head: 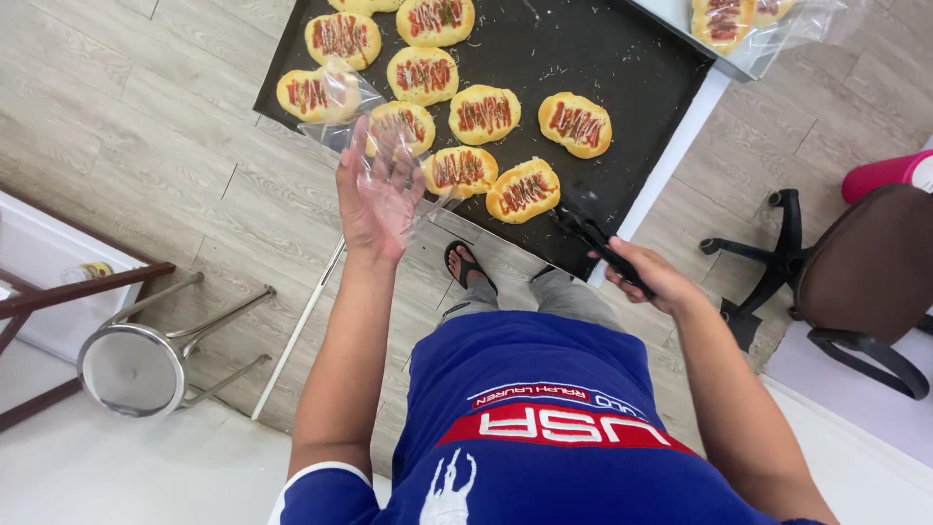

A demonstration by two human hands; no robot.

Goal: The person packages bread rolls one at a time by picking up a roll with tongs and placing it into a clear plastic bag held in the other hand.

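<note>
Two hands work above a tray point(622, 58) of buns point(523, 190): left hand point(379, 194) gripping a clear bag point(374, 122), right hand point(651, 277) clamped on black tongs point(588, 226).

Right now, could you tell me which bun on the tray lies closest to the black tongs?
The bun at the tray's near edge; the tongs in the right hand almost touch it, and the rest lie farther.
</note>
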